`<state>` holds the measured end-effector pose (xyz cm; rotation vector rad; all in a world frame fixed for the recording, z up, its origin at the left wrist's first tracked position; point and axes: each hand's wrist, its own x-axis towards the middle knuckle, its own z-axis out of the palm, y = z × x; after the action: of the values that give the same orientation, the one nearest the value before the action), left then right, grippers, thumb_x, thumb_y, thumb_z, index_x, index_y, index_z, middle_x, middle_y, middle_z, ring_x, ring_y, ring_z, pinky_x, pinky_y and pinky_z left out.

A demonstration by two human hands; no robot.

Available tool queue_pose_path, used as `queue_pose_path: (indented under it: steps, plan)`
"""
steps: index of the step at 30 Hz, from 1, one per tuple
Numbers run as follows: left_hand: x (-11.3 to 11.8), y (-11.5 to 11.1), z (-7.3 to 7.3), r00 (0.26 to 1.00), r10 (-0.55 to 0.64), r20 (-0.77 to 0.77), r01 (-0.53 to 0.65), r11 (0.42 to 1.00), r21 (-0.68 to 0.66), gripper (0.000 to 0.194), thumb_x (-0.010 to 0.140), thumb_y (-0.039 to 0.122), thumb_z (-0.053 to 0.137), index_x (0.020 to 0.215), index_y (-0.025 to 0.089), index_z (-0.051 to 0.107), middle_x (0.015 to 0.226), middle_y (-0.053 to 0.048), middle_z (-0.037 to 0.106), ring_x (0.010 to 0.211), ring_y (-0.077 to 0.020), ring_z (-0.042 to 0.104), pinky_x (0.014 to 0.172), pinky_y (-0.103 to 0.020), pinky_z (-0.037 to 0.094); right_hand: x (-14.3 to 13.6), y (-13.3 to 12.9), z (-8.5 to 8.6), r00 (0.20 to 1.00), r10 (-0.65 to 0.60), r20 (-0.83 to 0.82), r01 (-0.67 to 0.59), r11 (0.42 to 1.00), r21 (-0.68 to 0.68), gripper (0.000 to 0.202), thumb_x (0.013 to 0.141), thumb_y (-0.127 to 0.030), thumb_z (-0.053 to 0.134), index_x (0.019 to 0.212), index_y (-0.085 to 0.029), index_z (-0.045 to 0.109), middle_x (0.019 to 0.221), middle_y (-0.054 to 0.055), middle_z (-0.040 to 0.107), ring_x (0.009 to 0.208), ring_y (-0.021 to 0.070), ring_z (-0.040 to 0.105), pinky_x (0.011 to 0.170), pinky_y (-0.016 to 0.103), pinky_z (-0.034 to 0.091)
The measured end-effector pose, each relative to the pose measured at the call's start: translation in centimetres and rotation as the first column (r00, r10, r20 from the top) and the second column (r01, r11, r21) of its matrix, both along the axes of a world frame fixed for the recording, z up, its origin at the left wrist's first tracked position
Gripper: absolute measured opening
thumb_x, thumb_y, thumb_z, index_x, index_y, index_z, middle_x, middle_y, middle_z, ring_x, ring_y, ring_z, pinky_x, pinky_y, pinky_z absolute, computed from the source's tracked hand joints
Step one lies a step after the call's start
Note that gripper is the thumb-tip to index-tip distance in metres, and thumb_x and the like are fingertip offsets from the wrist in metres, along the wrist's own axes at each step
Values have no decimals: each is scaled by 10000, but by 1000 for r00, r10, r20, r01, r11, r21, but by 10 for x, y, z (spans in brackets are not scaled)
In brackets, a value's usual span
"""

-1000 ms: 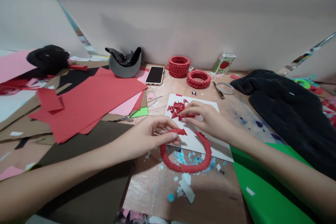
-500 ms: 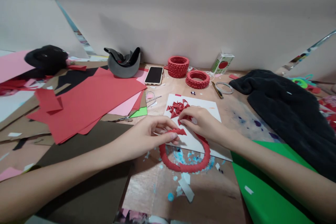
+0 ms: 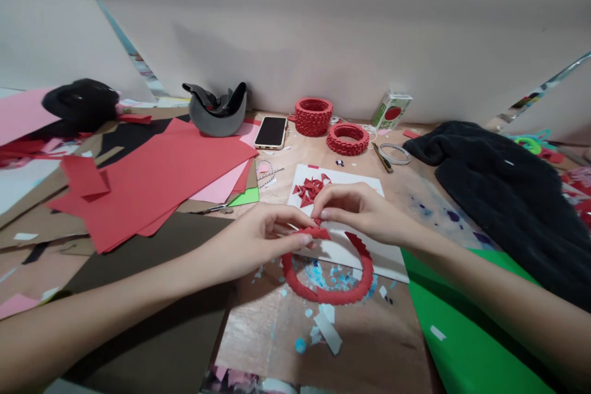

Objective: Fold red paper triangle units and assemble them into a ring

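Note:
A curved chain of folded red paper pieces [image 3: 305, 290] forms a ring with a gap at its upper right. My left hand [image 3: 272, 231] is closed on one end of this chain, thumb below and fingers above. Just above that end, my right hand [image 3: 348, 212] pinches a small folded red paper piece [image 3: 317, 221], which is at or very near the chain; contact I cannot make out. Behind my right hand, a pile of folded red paper triangles [image 3: 308, 189] lies on a white sheet [image 3: 392, 260].
Two finished-looking red paper rings [image 3: 314, 117] stand near the wall, beside a phone [image 3: 271, 133] and a grey cap [image 3: 219, 114]. Red paper sheets [image 3: 161, 166] cover the left. A tape roll [image 3: 394, 154], black cloth [image 3: 480, 191] and green sheet [image 3: 466, 314] occupy the right.
My right hand has moved slightly from the pile toward the chain's end, bringing a small red paper piece with it. The left hand has stayed nearly still; the chain's free end now shows.

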<state>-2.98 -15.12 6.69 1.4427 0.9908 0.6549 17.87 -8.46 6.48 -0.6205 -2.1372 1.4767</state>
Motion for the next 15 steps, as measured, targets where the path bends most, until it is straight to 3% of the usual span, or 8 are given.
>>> queue_pose_path:
  steps: [8,15]
  plan:
    - [0,0,0,1000,4,1,-4,1000,20,188,859,275,622,1000,167,682,979,-62,720,902,-173,683,782,-263,541,-6,-3,-17,987,-145,-72,126,966,-225,138,753,-245,733,826,-159,653,845,19,677,803,133,650,805,298,518]
    - [0,1,1,999,14,-48,-11,998,65,216,841,340,641,978,179,688,993,-56,724,933,-197,672,822,-307,533,-1,2,-16,999,9,-42,-20,958,-284,253,775,-311,719,986,-173,708,1054,69,708,948,163,657,883,321,507]
